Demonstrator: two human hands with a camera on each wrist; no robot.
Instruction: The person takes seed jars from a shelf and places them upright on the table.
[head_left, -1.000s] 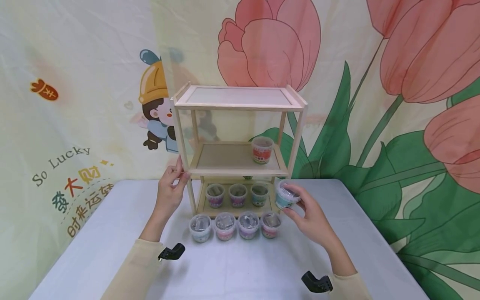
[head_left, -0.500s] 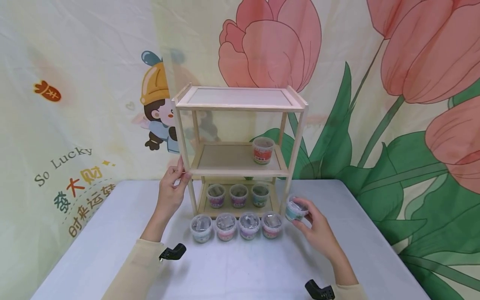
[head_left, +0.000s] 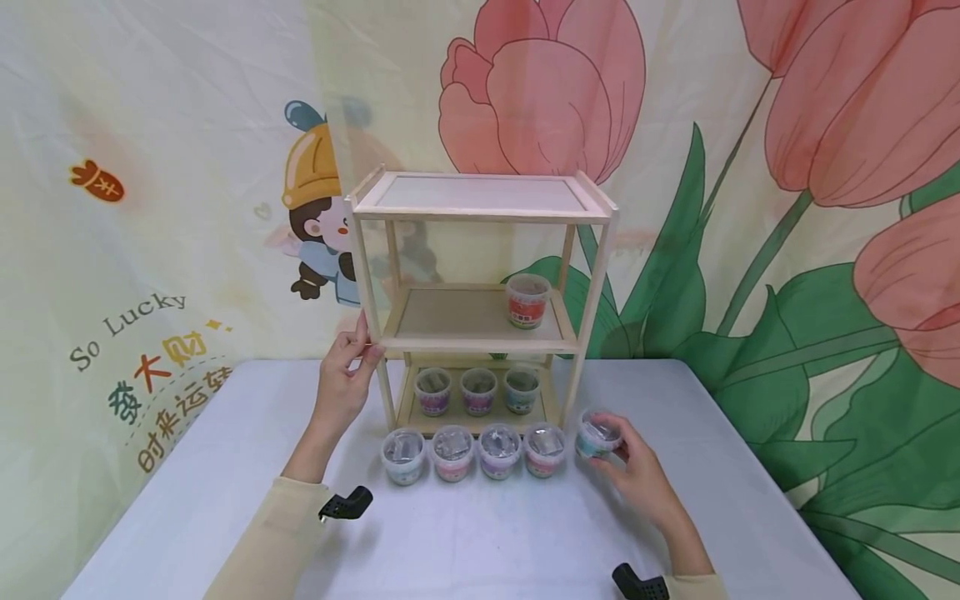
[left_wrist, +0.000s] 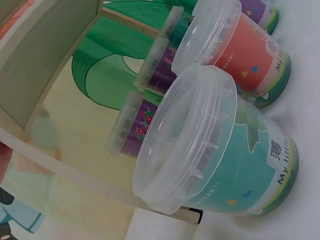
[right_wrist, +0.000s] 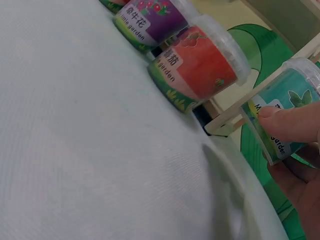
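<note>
Between thumb and fingers, my right hand grips a teal plastic tub with a clear lid, to the right of the rack. In the right wrist view this tub shows a leaf picture, the thumb pressed on its label. My left hand holds the left front post of a three-tier wooden rack at the middle shelf's corner. Lined up before the rack are several lidded tubs; the leftmost is a teal tub, the rightmost a red tub.
On the middle shelf stands a red-labelled tub, at the right. The bottom shelf bears two purple tubs and a teal one. A white cloth covers the table, and a printed tulip curtain hangs behind.
My right hand has carried the teal tub away from the rack's right post, rightward and down toward the table. The left hand has kept its hold on the post.
</note>
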